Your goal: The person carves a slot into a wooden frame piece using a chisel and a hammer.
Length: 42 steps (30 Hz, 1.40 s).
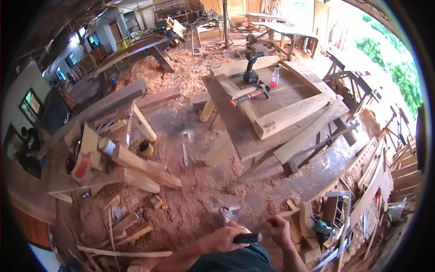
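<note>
My left hand (222,239) is closed around a black cylindrical handle (248,238), held low in front of my body. The handle's rounded end points to the right; what it belongs to is hidden by the hand. To its right, my right hand (279,230) hangs with curled fingers, apart from the handle. Whether anything small is in those fingers cannot be made out. Farther ahead, a wooden frame (290,113) lies on a workbench (226,122). On it are a cordless drill (250,70), an orange-and-black clamp-like tool (250,94) and a clear bottle with red contents (275,76).
Sawdust and shavings (190,195) cover the floor. At left stand wooden pieces (145,165) and a low table with containers (86,156). A teal power tool (322,229) lies among wood scraps at lower right. A person (29,147) is at the far left.
</note>
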Each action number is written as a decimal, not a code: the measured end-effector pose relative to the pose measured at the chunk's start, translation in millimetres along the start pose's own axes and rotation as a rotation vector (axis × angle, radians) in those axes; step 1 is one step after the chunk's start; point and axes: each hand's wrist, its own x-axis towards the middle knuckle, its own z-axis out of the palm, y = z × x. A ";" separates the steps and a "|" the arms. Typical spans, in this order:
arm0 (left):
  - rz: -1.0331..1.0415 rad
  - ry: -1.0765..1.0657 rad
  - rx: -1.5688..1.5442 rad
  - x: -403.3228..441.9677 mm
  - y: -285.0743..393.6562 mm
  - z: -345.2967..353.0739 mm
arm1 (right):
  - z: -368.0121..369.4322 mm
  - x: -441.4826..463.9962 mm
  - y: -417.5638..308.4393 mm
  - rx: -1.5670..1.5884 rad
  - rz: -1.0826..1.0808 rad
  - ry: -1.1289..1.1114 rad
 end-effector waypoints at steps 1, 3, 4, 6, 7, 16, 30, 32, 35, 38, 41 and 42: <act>0.024 0.037 -0.006 -0.1 4.2 1.5 | -5.4 7.3 -4.3 -0.018 0.007 -0.004; -0.020 0.080 0.063 11.3 -29.3 -97.2 | 72.6 101.5 -25.5 0.094 0.050 -0.017; 0.012 0.110 0.067 25.0 -40.1 -112.8 | 72.8 135.1 -27.6 0.101 0.062 -0.012; -0.086 0.130 0.174 49.6 -74.4 -150.9 | 82.6 214.3 -41.6 0.077 0.014 0.054; -0.129 0.115 0.180 53.0 -78.4 -177.0 | 92.4 246.8 -55.9 0.100 -0.025 0.066; -0.129 0.350 0.102 108.0 -134.5 -349.9 | 156.7 433.0 -136.0 0.259 -0.057 0.090; -0.137 0.230 0.077 230.5 -198.0 -740.6 | 195.9 740.0 -114.4 -0.477 0.316 0.713; -0.136 0.173 0.079 246.3 -196.5 -780.3 | 198.3 756.0 -107.7 -0.568 0.423 0.729; -0.074 0.159 0.135 274.2 -206.1 -820.9 | 199.0 770.0 -91.7 -0.492 0.600 0.768; -0.125 0.099 0.111 306.0 -214.9 -858.8 | 196.2 780.1 -79.6 -0.398 0.729 0.835; -0.027 0.186 0.100 345.1 -208.5 -880.3 | 181.8 786.8 -63.3 -0.182 0.812 0.865; -0.042 0.133 0.118 354.6 -218.3 -892.5 | 181.7 790.1 -60.5 -0.270 0.802 0.856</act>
